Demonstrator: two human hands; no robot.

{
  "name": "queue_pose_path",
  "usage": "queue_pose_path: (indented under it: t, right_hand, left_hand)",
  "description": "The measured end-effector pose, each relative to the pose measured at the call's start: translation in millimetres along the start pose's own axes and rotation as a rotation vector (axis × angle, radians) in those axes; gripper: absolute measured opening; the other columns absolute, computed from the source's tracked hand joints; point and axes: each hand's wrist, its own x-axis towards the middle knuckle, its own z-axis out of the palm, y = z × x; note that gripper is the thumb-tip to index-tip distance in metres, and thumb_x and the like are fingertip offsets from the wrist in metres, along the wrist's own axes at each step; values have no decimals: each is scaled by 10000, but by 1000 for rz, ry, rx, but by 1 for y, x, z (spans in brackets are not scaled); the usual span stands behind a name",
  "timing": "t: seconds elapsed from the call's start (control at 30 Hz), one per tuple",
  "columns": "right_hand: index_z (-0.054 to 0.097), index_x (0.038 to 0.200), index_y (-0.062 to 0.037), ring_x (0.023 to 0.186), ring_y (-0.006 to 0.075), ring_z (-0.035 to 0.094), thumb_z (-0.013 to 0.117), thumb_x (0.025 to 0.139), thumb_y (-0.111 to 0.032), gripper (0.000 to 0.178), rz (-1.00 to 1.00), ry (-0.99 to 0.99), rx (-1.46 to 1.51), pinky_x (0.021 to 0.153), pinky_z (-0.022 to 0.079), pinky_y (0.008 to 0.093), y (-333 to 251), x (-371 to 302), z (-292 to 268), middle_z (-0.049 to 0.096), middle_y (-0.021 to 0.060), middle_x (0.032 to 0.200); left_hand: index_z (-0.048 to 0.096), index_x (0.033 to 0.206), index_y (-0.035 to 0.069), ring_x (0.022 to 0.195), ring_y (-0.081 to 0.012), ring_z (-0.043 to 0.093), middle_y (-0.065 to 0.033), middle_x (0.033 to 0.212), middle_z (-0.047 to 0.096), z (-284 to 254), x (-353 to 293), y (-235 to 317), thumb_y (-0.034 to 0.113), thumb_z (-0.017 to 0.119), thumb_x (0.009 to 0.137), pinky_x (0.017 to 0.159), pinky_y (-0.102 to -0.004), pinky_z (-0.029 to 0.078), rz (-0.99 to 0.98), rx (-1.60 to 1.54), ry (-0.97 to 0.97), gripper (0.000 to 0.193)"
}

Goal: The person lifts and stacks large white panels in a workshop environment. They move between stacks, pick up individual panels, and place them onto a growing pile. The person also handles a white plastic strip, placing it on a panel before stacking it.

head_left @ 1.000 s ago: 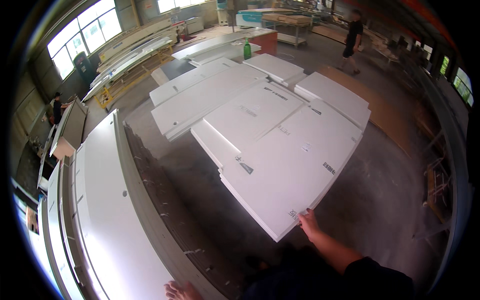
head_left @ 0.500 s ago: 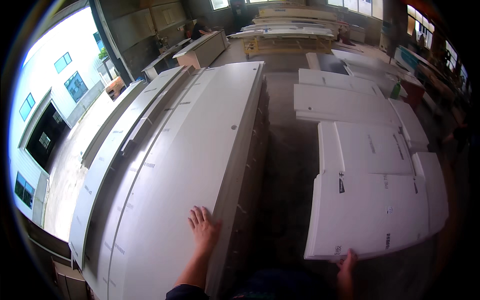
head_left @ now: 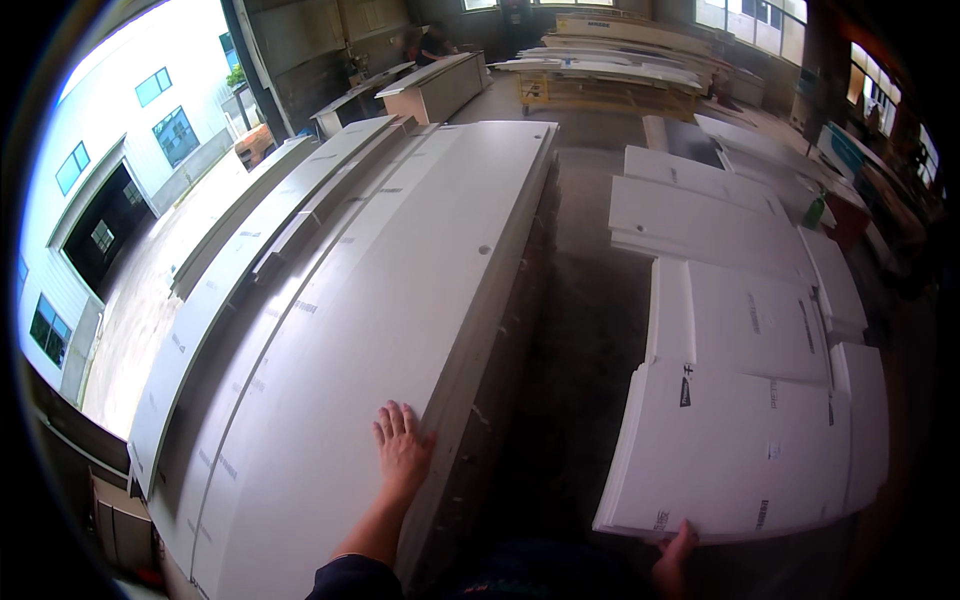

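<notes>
My left hand [head_left: 403, 448] lies flat near the right edge of a long white panel [head_left: 380, 300], its fingers spread. This panel tops a tall stack on the left and has a small round hole toward its far end. On the right, my right hand [head_left: 676, 556] is at the near edge of a printed white board [head_left: 730, 450], the top one of a lower stack. Its thumb side shows against the edge; the other fingers are partly hidden beneath the board.
A dark gap [head_left: 560, 400] of floor runs between the stacks. More white boards [head_left: 710, 225] and a green bottle [head_left: 815, 211] stand farther right. At the back are a yellow rack [head_left: 535, 92] loaded with panels and a person [head_left: 433, 45] by a long cabinet [head_left: 440, 88]. An open doorway is left.
The view has turned slightly, so the far scene sits farther right. My left hand stays flat on the panel and my right hand stays at the board's near edge.
</notes>
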Motion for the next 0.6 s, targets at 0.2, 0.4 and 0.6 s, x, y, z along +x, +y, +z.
queue_pose_path:
  t: [0.2,0.4,0.6]
  right_hand:
    - [376,1315,-143,993,236,500,582,852,-483,610,-44,-37,-2,756,447,402,9,12,1,481,104,1222]
    - [514,1249,33,908,287,622,582,897,-376,544,-161,39,-90,651,541,393,-4,-9,12,603,177,1120]
    - [510,1251,33,944,314,614,593,875,-347,541,-118,15,15,673,550,438,-26,-37,17,585,185,1160]
  left_hand:
    - [295,1409,-42,1397,-432,192,-273,1489,237,7,2,-4,409,512,911,1134,-544,150,21,14,18,706]
    - [305,1404,-34,1386,-441,214,-280,1481,249,0,-3,-4,403,512,912,1130,-550,159,4,-15,53,689]
    - [311,1400,-30,1383,-434,228,-280,1473,265,-4,-5,-4,391,505,921,1131,-536,177,19,-17,90,667]
